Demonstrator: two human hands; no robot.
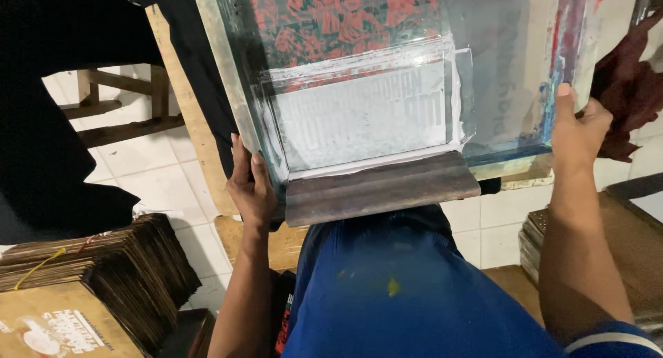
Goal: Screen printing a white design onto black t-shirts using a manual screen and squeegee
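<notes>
A screen-printing frame (228,88) with a mesh stained red and coated in white ink lies over a black cloth (200,74) on a wooden board. My left hand (250,189) grips the frame's near left corner. My right hand (577,130) grips its near right edge, thumb up along the frame. A wide wooden squeegee (380,189) rests inside the frame against the near edge, between my hands, with neither hand on it.
Stacks of brown cardboard sheets (103,275) sit on the tiled floor at lower left. Another stack (535,240) stands at right. A wooden stool or rack (121,99) is at left. Dark red cloth (628,88) hangs at far right.
</notes>
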